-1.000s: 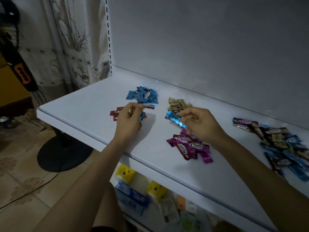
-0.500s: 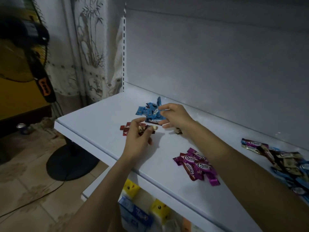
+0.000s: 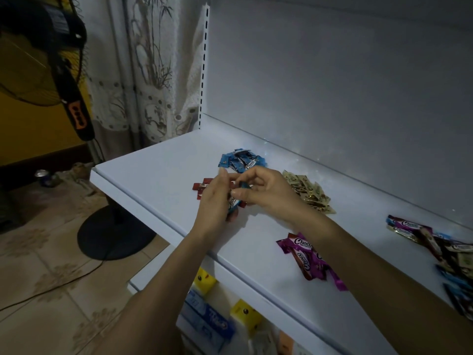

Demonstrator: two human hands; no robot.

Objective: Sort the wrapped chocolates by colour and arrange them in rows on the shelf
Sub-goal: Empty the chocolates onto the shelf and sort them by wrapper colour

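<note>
On the white shelf (image 3: pixel 153 172) lie sorted piles: blue chocolates (image 3: pixel 240 161) at the back, red ones (image 3: pixel 202 187) in front of them, gold ones (image 3: pixel 311 194) to the right, and purple ones (image 3: pixel 303 252) nearer the front edge. A mixed unsorted heap (image 3: pixel 445 249) sits at the far right. My left hand (image 3: pixel 215 201) and my right hand (image 3: pixel 266 190) meet above the red pile. Both grip a blue-wrapped chocolate (image 3: pixel 235 202) between them, my right fingers pinching its upper end. The red pile is partly hidden by my hands.
A standing fan (image 3: pixel 74 116) with a round black base (image 3: pixel 112 234) is on the tiled floor at the left, its cable trailing. A drink can (image 3: pixel 44 175) lies on the floor. Packaged goods (image 3: pixel 210 326) fill the lower shelf. A curtain (image 3: pixel 143 73) hangs behind.
My right hand has come back from the blue pile to meet my left hand over the red pile. A blue chocolate now sits between both hands. The camera has tilted further up.
</note>
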